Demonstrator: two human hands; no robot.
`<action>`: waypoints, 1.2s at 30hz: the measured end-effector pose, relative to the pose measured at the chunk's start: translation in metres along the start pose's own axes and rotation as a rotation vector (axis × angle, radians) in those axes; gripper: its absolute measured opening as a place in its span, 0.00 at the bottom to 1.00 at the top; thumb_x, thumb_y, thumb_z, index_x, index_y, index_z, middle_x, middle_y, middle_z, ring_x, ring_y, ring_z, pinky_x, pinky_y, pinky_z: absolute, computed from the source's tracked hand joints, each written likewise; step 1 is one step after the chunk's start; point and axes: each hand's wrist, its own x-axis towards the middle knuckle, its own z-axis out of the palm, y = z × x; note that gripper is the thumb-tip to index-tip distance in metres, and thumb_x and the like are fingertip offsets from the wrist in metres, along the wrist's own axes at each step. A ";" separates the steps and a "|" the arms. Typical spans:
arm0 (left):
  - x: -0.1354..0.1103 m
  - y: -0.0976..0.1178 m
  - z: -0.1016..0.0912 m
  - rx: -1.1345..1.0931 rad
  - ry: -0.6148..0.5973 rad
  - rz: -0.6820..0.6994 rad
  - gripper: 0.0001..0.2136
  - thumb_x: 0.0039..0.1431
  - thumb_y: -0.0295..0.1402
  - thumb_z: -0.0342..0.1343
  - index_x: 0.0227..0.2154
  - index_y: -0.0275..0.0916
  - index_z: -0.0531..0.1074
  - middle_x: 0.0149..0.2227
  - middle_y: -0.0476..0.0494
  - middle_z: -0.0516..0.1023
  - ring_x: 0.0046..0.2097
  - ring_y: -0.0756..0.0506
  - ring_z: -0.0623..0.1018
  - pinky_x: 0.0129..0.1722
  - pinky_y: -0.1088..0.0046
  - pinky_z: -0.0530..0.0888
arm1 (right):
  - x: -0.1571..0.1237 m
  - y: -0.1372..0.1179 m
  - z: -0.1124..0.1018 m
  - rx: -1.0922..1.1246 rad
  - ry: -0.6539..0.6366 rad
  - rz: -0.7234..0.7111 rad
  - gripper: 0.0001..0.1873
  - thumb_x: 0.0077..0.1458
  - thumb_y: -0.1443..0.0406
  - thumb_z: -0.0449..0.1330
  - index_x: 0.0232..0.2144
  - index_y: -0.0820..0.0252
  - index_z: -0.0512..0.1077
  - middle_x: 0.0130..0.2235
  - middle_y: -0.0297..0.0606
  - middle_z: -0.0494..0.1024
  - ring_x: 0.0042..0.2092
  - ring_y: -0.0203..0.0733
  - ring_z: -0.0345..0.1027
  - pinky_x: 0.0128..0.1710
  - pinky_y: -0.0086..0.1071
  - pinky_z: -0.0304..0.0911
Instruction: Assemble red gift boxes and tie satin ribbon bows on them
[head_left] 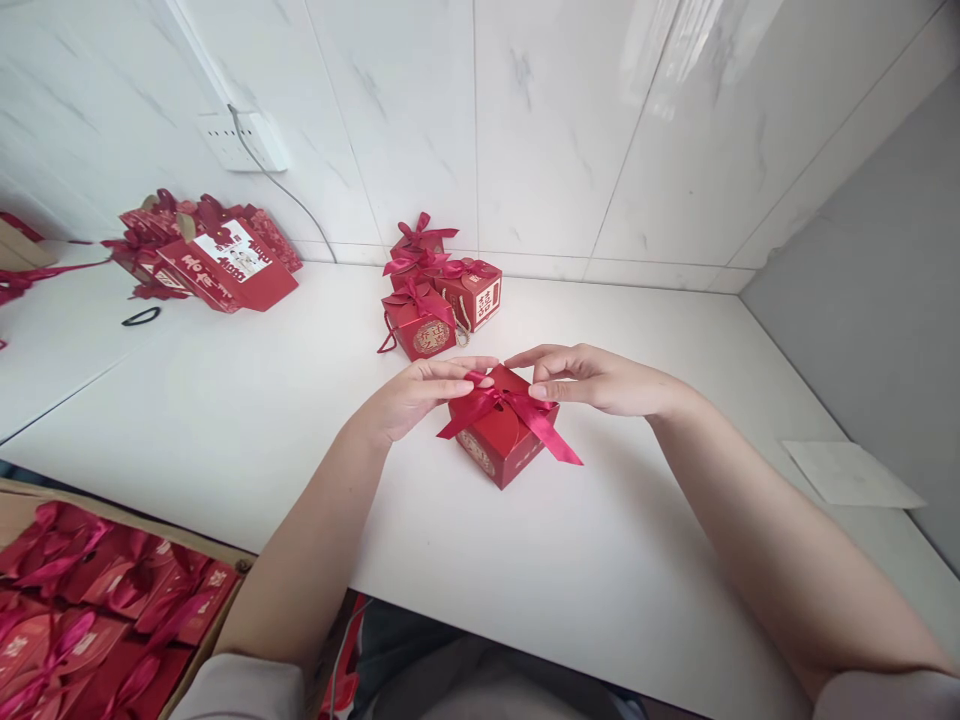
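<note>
On a white table (450, 550), the left hand (416, 395) and the right hand (604, 385) curve over a red box (504, 455) tied with a pink ribbon (559, 442), one at each side, though whether the fingers pinch the ribbon or only touch it is hard to tell. Beyond them, near the tiled wall (547, 150), stands a cluster of ribboned boxes (420, 320), with a heap of red packages (259, 285) farther left, below a wall socket (241, 141). At the lower left, a cardboard carton (15, 512) holds more boxes (214, 590).

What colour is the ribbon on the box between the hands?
The ribbon is a shiny pinkish red; it shows best in the head view.
</note>
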 end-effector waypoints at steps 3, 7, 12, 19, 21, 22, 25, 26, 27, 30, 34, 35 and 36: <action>0.000 -0.002 -0.003 0.018 0.024 0.027 0.08 0.55 0.36 0.62 0.37 0.44 0.80 0.60 0.43 0.70 0.64 0.36 0.65 0.62 0.52 0.64 | 0.000 0.001 0.000 -0.013 0.027 0.006 0.20 0.59 0.50 0.59 0.25 0.58 0.72 0.58 0.39 0.68 0.63 0.51 0.56 0.52 0.39 0.60; -0.002 -0.002 -0.003 0.264 0.079 0.205 0.12 0.53 0.32 0.63 0.42 0.44 0.74 0.57 0.42 0.71 0.64 0.39 0.65 0.61 0.53 0.65 | 0.000 0.005 -0.002 -0.038 0.052 0.045 0.21 0.59 0.49 0.58 0.25 0.58 0.72 0.59 0.40 0.68 0.64 0.52 0.54 0.55 0.40 0.57; -0.006 0.004 0.010 0.556 -0.004 0.431 0.11 0.55 0.30 0.61 0.42 0.45 0.75 0.58 0.41 0.67 0.62 0.40 0.66 0.63 0.56 0.63 | 0.000 0.005 -0.002 -0.029 0.032 0.082 0.22 0.58 0.47 0.57 0.26 0.58 0.72 0.59 0.37 0.68 0.57 0.50 0.64 0.55 0.41 0.58; -0.003 0.002 0.009 0.798 0.176 0.510 0.05 0.57 0.37 0.62 0.35 0.49 0.81 0.55 0.44 0.70 0.59 0.41 0.68 0.60 0.58 0.67 | 0.001 0.006 -0.002 -0.021 -0.020 0.037 0.18 0.54 0.48 0.62 0.29 0.56 0.74 0.54 0.37 0.71 0.50 0.47 0.67 0.53 0.42 0.60; -0.002 -0.001 0.007 0.842 0.186 0.514 0.06 0.57 0.38 0.62 0.37 0.49 0.81 0.54 0.44 0.71 0.58 0.41 0.68 0.59 0.58 0.67 | 0.001 0.006 -0.002 0.007 -0.024 0.044 0.19 0.56 0.48 0.60 0.29 0.57 0.74 0.56 0.38 0.70 0.48 0.46 0.68 0.51 0.41 0.62; -0.002 -0.001 0.006 0.849 0.186 0.512 0.06 0.57 0.39 0.62 0.37 0.49 0.81 0.54 0.44 0.71 0.58 0.41 0.68 0.59 0.58 0.67 | 0.000 0.006 -0.003 0.016 -0.027 0.044 0.20 0.56 0.48 0.59 0.28 0.58 0.74 0.56 0.38 0.69 0.47 0.46 0.68 0.50 0.41 0.63; -0.002 0.001 0.008 0.827 0.183 0.495 0.06 0.59 0.39 0.60 0.32 0.45 0.80 0.54 0.43 0.71 0.58 0.41 0.68 0.60 0.58 0.66 | 0.000 0.006 -0.002 0.032 -0.023 0.041 0.21 0.58 0.48 0.58 0.27 0.58 0.73 0.56 0.38 0.70 0.48 0.46 0.68 0.52 0.42 0.61; -0.003 0.002 0.009 0.807 0.179 0.485 0.07 0.59 0.39 0.59 0.29 0.44 0.79 0.55 0.43 0.71 0.58 0.41 0.68 0.60 0.59 0.66 | 0.001 0.006 -0.002 0.038 -0.018 0.042 0.21 0.58 0.47 0.57 0.28 0.58 0.73 0.55 0.38 0.71 0.48 0.46 0.68 0.52 0.42 0.61; -0.004 0.003 0.010 0.785 0.174 0.472 0.09 0.59 0.38 0.59 0.27 0.42 0.78 0.55 0.43 0.71 0.58 0.41 0.69 0.60 0.59 0.66 | 0.001 0.006 -0.002 0.042 -0.013 0.046 0.21 0.58 0.47 0.57 0.28 0.58 0.73 0.53 0.37 0.72 0.48 0.46 0.68 0.52 0.43 0.61; -0.005 0.005 0.011 0.720 0.156 0.426 0.12 0.60 0.39 0.57 0.24 0.40 0.73 0.56 0.43 0.70 0.59 0.41 0.69 0.61 0.59 0.65 | 0.001 0.006 -0.002 0.035 0.009 0.073 0.22 0.56 0.45 0.58 0.29 0.57 0.74 0.51 0.37 0.73 0.48 0.47 0.67 0.52 0.43 0.61; -0.005 0.005 0.009 0.663 0.122 0.364 0.15 0.61 0.40 0.56 0.22 0.38 0.69 0.57 0.43 0.70 0.59 0.40 0.68 0.63 0.57 0.62 | 0.000 0.004 -0.001 0.030 0.014 0.110 0.22 0.54 0.44 0.60 0.28 0.56 0.74 0.54 0.37 0.72 0.48 0.48 0.68 0.47 0.40 0.64; -0.005 0.005 0.009 0.652 0.108 0.344 0.15 0.61 0.40 0.56 0.22 0.38 0.68 0.57 0.43 0.69 0.59 0.40 0.68 0.63 0.56 0.61 | 0.000 0.004 -0.001 0.026 0.013 0.111 0.22 0.54 0.45 0.59 0.28 0.56 0.73 0.54 0.37 0.72 0.48 0.48 0.68 0.46 0.39 0.64; -0.005 0.005 0.009 0.644 0.092 0.317 0.15 0.60 0.40 0.56 0.22 0.38 0.67 0.57 0.43 0.69 0.60 0.40 0.68 0.63 0.56 0.61 | 0.000 0.005 -0.001 0.020 0.013 0.109 0.21 0.55 0.45 0.59 0.28 0.56 0.73 0.55 0.37 0.71 0.48 0.48 0.68 0.46 0.39 0.64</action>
